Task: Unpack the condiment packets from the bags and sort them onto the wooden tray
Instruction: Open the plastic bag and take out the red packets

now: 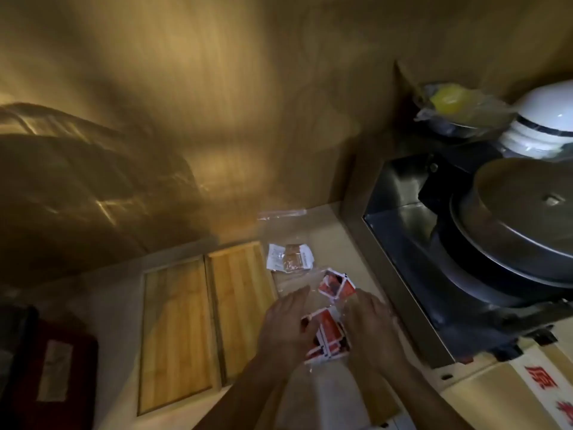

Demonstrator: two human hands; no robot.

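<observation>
A wooden tray (214, 308) with two long compartments lies on the pale counter, both compartments bare. Right of it, a clear plastic bag (297, 283) holds red and white condiment packets (336, 285), and more of these packets (327, 333) lie bunched between my hands. My left hand (286, 328) and my right hand (370, 324) press on the bag from either side of that bunch, fingers spread. A second clear bag with brown and white packets (290, 257) lies just beyond, by the tray's far right corner.
A steel well (400, 243) at the right holds a large metal lid (524, 218) and dark cookware. White bowls (545, 125) and a wrapped yellow item (452, 99) sit behind it. A dark red box (52, 370) lies at the left. A wood-panel wall rises behind.
</observation>
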